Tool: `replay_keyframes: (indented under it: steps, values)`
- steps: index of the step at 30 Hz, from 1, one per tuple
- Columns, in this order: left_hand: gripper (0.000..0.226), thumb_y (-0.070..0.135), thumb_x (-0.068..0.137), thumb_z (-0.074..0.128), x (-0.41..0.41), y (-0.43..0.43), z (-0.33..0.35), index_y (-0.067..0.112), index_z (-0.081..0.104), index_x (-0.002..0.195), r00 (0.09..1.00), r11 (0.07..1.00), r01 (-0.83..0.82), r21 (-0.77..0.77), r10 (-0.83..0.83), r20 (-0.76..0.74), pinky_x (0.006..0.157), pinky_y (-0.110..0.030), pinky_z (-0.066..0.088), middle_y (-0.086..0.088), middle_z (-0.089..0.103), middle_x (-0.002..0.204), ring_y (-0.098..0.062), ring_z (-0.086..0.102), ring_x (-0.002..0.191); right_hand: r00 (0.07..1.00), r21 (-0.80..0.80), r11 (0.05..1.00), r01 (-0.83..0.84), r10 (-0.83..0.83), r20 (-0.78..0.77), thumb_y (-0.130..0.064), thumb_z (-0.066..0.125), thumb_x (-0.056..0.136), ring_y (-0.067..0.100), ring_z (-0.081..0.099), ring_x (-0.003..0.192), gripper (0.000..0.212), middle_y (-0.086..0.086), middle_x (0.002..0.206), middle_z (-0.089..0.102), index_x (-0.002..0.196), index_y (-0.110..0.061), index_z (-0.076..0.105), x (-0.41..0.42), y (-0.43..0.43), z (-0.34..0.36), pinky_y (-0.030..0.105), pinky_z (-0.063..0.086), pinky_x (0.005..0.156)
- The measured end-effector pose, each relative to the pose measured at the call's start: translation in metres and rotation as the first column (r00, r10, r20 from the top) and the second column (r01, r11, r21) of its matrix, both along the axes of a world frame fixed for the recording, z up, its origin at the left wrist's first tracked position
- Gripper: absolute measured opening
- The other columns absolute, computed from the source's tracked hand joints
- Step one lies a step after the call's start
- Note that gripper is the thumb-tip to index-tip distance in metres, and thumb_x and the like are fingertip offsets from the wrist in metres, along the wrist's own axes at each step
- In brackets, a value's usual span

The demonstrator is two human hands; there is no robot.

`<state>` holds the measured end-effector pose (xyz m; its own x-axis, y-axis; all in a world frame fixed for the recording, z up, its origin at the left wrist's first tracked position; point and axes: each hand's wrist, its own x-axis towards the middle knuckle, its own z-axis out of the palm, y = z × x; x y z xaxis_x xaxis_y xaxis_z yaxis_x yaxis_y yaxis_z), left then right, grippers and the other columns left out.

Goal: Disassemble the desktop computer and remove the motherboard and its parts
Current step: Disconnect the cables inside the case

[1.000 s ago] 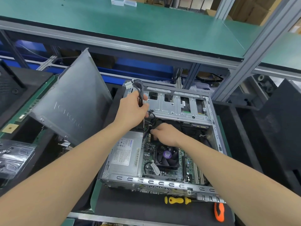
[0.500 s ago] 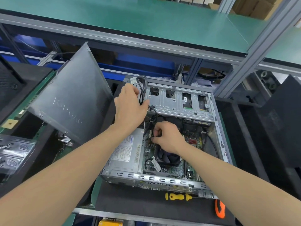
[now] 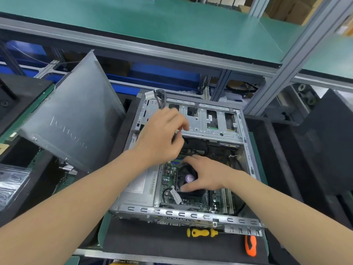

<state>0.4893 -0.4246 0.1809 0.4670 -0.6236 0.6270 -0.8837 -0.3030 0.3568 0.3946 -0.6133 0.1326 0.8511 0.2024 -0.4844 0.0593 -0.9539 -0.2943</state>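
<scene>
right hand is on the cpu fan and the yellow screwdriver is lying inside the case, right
No: the head view shows the yellow screwdriver outside the case, on the black mat in front. The right hand is on the CPU fan.

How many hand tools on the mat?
2: yellow-handled screwdriver just in front of the case; orange-handled tool to its right, nearer the camera. More may be hidden.

shelf (image 3: 172, 25) green | case (image 3: 191, 215) silver | screwdriver (image 3: 202, 232) yellow, black | fan hub (image 3: 189, 177) purple | tool (image 3: 250, 245) orange
</scene>
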Motion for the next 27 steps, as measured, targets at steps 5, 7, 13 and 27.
replay_keyframes:
  steps: [5,7,13,27]
  values:
    - [0.014,0.017,0.085,0.054,-0.022,-0.014,-0.003,0.019,0.067,0.09,0.966,0.855,0.219,0.469,-0.258,0.02,0.056,-0.033,0.043,0.008,0.057,0.076,-0.023,0.059,0.069,1.0,0.083,0.996,0.019,-0.021,0.02,-0.066,0.055,0.094,0.021,0.053,0.125,0.071,0.002,0.142,0.051,0.151,-0.028,0.035,-0.016,-0.014,0.01,0.042,0.046,0.105]
    - [0.015,0.024,0.09,0.049,-0.029,-0.03,-0.004,0.024,0.063,0.095,0.983,0.799,0.157,0.58,-0.182,-0.017,0.057,-0.032,0.039,0.008,0.058,0.084,-0.023,0.063,0.078,0.996,0.154,0.986,0.056,-0.065,0.055,-0.06,0.056,0.097,0.019,0.057,0.117,0.054,-0.001,0.129,0.058,0.139,-0.028,0.048,-0.021,-0.023,0.022,0.035,0.047,0.098]
    - [0.01,0.025,0.089,0.055,-0.041,-0.081,0.006,0.031,0.063,0.092,0.895,0.907,0.032,0.419,0.161,-0.416,0.062,-0.032,0.044,0.009,0.066,0.082,-0.021,0.064,0.08,0.931,0.284,0.935,0.21,-0.28,0.234,-0.036,0.061,0.097,0.0,0.055,0.069,0.021,-0.015,0.073,0.062,0.08,-0.046,0.054,-0.035,-0.052,0.056,0.024,0.041,0.065]
    - [0.017,0.025,0.095,0.062,-0.181,-0.122,0.034,0.015,0.066,0.083,0.603,0.98,-0.169,0.105,0.187,-0.776,0.041,-0.026,0.047,-0.003,0.07,0.066,-0.018,0.067,0.047,0.706,0.643,0.669,0.373,-0.655,0.271,-0.034,0.064,0.088,0.007,0.057,0.043,0.009,-0.001,0.063,0.071,0.083,-0.026,0.066,-0.138,-0.099,0.07,0.027,0.045,0.05]
